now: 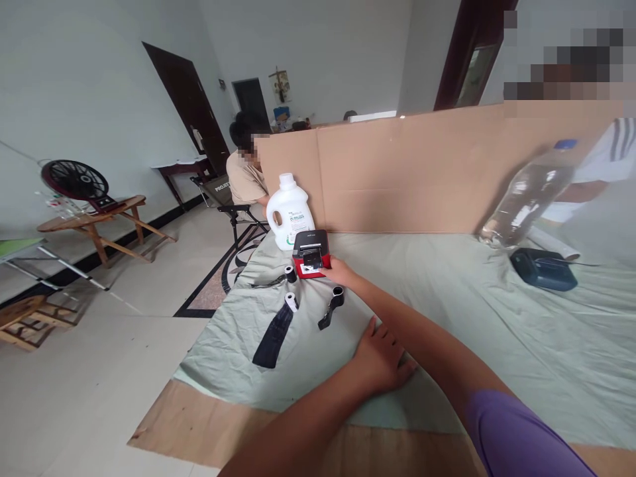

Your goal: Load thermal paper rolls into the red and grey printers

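Observation:
My right hand (339,271) reaches to the front right corner of a small black and red printer (311,246); its fingertips are partly hidden against the red side, so its grip is unclear. My left hand (381,356) lies on the green cloth (318,371) with its fingers apart, holding nothing. In front of the printer are a small dark roll with a white core (290,273), a roll with a wide black strip unwound (274,338) and another black roll with a short loose tail (332,309).
A white jug (291,213) stands behind the printer, before a cardboard panel (397,179). A large clear bottle (529,195) and a dark blue device (544,269) are at the right. One person (244,175) sits beyond the panel; another's white sleeve (609,156) shows at the right.

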`<state>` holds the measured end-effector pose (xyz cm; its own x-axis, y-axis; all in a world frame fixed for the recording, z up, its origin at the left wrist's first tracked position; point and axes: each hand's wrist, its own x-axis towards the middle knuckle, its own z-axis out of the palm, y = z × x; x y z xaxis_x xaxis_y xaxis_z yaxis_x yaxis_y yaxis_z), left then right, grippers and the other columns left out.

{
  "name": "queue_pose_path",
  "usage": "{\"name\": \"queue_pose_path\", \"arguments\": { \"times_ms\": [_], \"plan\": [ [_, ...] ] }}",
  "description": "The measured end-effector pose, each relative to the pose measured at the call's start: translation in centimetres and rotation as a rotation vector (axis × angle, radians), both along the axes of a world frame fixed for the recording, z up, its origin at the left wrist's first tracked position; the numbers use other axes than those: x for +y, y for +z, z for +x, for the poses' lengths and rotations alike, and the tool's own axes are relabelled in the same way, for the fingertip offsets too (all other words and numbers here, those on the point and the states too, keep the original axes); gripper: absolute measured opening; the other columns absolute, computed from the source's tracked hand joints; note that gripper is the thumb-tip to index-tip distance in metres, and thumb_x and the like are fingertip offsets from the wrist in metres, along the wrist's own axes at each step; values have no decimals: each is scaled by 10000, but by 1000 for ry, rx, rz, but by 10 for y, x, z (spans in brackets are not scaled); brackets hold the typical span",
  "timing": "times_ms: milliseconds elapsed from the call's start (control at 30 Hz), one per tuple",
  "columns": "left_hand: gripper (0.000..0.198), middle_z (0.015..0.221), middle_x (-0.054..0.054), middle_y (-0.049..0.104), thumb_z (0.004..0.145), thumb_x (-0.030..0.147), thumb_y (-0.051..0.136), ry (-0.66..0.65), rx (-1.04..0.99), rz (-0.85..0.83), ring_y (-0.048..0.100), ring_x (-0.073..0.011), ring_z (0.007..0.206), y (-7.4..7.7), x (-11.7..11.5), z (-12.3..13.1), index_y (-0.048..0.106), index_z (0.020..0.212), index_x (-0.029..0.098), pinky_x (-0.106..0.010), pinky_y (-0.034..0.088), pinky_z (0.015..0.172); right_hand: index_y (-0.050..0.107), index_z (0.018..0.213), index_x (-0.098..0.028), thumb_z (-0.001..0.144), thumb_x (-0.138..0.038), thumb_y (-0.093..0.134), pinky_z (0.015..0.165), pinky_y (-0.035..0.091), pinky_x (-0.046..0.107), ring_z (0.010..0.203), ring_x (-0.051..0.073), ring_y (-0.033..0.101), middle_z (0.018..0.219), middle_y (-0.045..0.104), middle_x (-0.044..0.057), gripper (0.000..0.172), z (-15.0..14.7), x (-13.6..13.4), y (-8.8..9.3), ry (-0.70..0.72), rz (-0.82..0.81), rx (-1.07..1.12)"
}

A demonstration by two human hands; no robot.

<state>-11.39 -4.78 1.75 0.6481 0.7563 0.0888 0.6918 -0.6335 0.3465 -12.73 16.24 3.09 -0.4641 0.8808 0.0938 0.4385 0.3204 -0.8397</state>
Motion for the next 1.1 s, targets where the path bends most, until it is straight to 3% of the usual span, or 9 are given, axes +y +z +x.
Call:
{"name": "queue_pose_path", "arguments": {
  "times_ms": [167,267,367,467,567,733,900,1000,1100],
  "plan": [
    [651,1639,-76,282,1014,573,274,-25,62,-12,159,-306,1536,5,-1,-1,320,1555,214,-595,104,1248,675,1095,-203,897,-411,581,935,475,426,988,301,654,1033,710,98,302,81,-28,-3,-230,56,-75],
    [679,1670,-69,175,1020,586,203,-33,85,-18,96,-297,1551,2,-1,-1,250,1584,211,-591,98,1248,699,916,-181,889,-343,516,918,474,398,952,282,661,975,718,121,246,185,-57,-11,-395,119,-164],
    [678,1674,-50,152,1020,592,185,-34,114,-2,94,-285,1553,-2,-1,0,231,1591,230,-583,103,1251,684,963,-147,864,-347,518,920,461,428,1001,317,640,1014,701,175,277,306,-85,-16,-781,140,-419],
    [668,1675,-36,144,1022,589,195,-28,153,19,95,-273,1554,-4,0,1,213,1596,248,-567,108,1255,580,1197,-51,788,-500,668,1002,380,551,1266,467,459,1297,523,352,613,405,-99,-12,-1292,112,-628],
    [652,1676,-27,144,1026,581,206,-25,171,28,98,-267,1554,-4,0,2,211,1595,264,-554,106,1257,454,1354,-65,698,-609,767,1059,306,611,1356,508,346,1428,385,372,908,462,-94,-6,-1449,-6,-568],
    [633,1674,-17,161,1027,574,240,-9,172,39,119,-267,1551,-2,-1,2,223,1591,287,-546,117,1257,385,1420,-58,685,-675,766,1062,301,577,1362,470,347,1443,380,345,1033,488,-62,-2,-1301,-89,-456],
    [622,1678,-4,131,1033,565,229,-13,190,20,96,-257,1555,1,-2,3,215,1592,294,-540,106,1262,371,1424,-30,576,-579,867,1091,300,587,1366,489,334,1444,391,359,1126,493,-34,-2,-1417,-97,-431],
    [629,1680,1,107,1034,568,205,-13,194,-4,75,-259,1557,3,-3,4,196,1597,287,-552,93,1262,366,1412,-26,534,-589,877,1097,341,554,1334,478,397,1422,425,359,1161,475,-37,0,-1452,-55,-435],
    [648,1679,21,102,1025,596,203,-52,180,-26,38,-269,1559,7,-5,2,176,1599,297,-581,65,1257,424,1334,-15,588,-692,793,1064,395,513,1268,452,482,1333,510,340,1073,427,-59,-1,-1316,32,-465]
  ]
}}
